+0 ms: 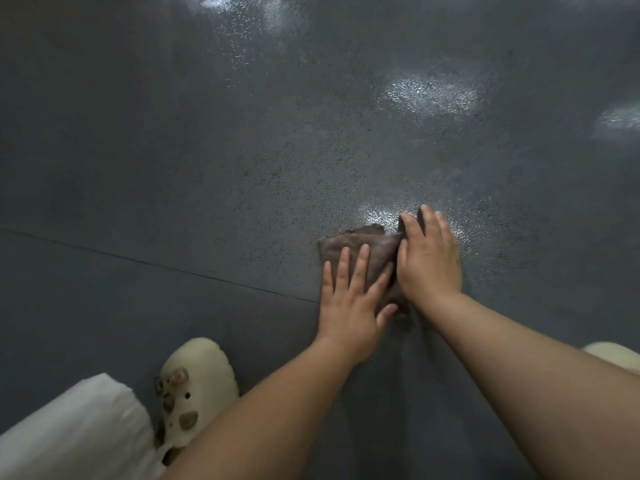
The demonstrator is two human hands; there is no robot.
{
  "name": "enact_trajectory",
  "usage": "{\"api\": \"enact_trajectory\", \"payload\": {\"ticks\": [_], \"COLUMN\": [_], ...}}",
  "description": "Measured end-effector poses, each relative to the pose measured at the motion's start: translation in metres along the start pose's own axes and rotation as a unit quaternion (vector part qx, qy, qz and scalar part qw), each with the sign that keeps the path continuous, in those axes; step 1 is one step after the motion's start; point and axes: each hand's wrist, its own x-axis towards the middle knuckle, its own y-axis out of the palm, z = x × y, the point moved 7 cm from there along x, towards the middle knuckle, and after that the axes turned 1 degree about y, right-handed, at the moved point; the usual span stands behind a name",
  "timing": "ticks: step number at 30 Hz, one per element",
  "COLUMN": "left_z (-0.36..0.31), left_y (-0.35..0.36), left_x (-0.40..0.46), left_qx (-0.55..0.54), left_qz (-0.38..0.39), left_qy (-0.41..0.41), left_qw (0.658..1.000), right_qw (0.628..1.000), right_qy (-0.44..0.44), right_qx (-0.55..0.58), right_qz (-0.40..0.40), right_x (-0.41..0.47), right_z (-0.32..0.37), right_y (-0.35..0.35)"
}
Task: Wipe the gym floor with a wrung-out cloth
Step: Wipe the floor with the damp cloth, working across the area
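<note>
While we crouch over the floor (242, 150), both our hands press flat on the cloth (360, 247). Our left hand (349, 303) lies with fingers straight and spread on its near part; our right hand (429, 258) lies flat on its right edge, touching the left. A seam (156, 265) crosses the floor. One shoe (194, 386) shows at lower left, another (613, 355) at right.

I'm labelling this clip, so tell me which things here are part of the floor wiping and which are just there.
Part of the job:
- brown cloth, flat on the floor
- dark gym floor
- left hand and right hand, both pressing the cloth

Just there:
- cream clog with charms
- white trouser leg
- floor seam
</note>
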Motion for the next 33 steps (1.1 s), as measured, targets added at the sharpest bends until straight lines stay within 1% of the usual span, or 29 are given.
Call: {"api": "enact_trajectory", "payload": {"ticks": [3,5,6,7,8,9,10,12,13,14,16,17,18,19,20,22,24,26,27,28,29,30,31,33], "left_z": [0.016,0.038,0.052,0.069,0.09,0.115,0.139,0.191,0.217,0.241,0.272,0.278,0.277,0.27,0.258,0.227,0.189,0.142,0.116,0.088,0.056,0.023,-0.008,-0.048], "left_y": [-0.001,-0.008,-0.014,-0.019,-0.021,-0.023,-0.026,-0.029,-0.027,-0.026,-0.023,-0.021,-0.018,-0.016,-0.016,-0.015,-0.011,-0.004,0.001,0.004,0.006,0.011,0.017,0.027], "left_x": [0.006,0.013,0.016,0.02,0.022,0.02,0.016,-0.001,-0.012,-0.026,-0.057,-0.067,-0.072,-0.073,-0.07,-0.06,-0.051,-0.041,-0.038,-0.035,-0.035,-0.038,-0.044,-0.06], "left_qx": [0.04,0.058,0.064,0.066,0.059,0.036,0.015,-0.03,-0.059,-0.091,-0.149,-0.164,-0.171,-0.176,-0.181,-0.187,-0.169,-0.148,-0.139,-0.121,-0.096,-0.077,-0.057,-0.024], "left_qz": [-0.011,-0.025,-0.036,-0.033,-0.012,0.006,0.012,0.016,0.016,0.01,-0.003,-0.009,-0.015,-0.022,-0.032,-0.051,-0.044,-0.028,-0.028,-0.041,-0.057,-0.057,-0.032,0.028], "left_qy": [0.096,0.112,0.096,0.063,0.011,-0.06,-0.128,-0.254,-0.32,-0.393,-0.518,-0.558,-0.58,-0.588,-0.586,-0.56,-0.513,-0.443,-0.398,-0.336,-0.26,-0.179,-0.098,0.023], "left_qw": [0.994,0.992,0.993,0.995,0.998,0.998,0.992,0.967,0.945,0.915,0.842,0.813,0.796,0.789,0.789,0.805,0.84,0.884,0.906,0.933,0.959,0.979,0.993,0.999], "right_qw": [1.0,1.0,1.0,1.0,0.999,0.998,0.998,0.997,0.996,0.996,0.995,0.996,0.996,0.997,0.997,0.999,0.999,1.0,1.0,0.999,0.998,0.997,0.995,0.994], "right_qy": [0.007,0.008,0.008,0.01,0.012,0.014,0.017,0.02,0.021,0.021,0.017,0.012,0.005,-0.001,-0.007,-0.017,-0.018,-0.007,-0.001,0.006,0.015,0.023,0.032,0.057], "right_qx": [-0.007,-0.008,-0.014,-0.025,-0.037,-0.046,-0.052,-0.064,-0.069,-0.074,-0.077,-0.075,-0.073,-0.068,-0.059,-0.031,-0.006,0.017,0.027,0.035,0.043,0.052,0.061,0.059], "right_qz": [-0.006,-0.012,-0.008,0.004,0.018,0.029,0.037,0.044,0.047,0.05,0.053,0.052,0.05,0.049,0.048,0.04,0.029,0.01,-0.001,-0.016,-0.034,-0.053,-0.07,-0.075], "right_x": [-0.011,-0.019,-0.023,-0.026,-0.03,-0.032,-0.035,-0.039,-0.041,-0.042,-0.044,-0.044,-0.045,-0.045,-0.046,-0.048,-0.051,-0.055,-0.057,-0.059,-0.061,-0.064,-0.067,-0.073], "right_z": [-0.001,0.0,0.002,0.004,0.006,0.008,0.01,0.016,0.018,0.019,0.018,0.017,0.016,0.014,0.013,0.011,0.007,0.002,0.001,-0.002,-0.006,-0.011,-0.017,-0.03], "right_y": [0.004,0.007,0.009,0.013,0.017,0.02,0.023,0.027,0.028,0.029,0.03,0.029,0.029,0.028,0.027,0.025,0.023,0.02,0.02,0.02,0.017,0.015,0.013,0.011]}}
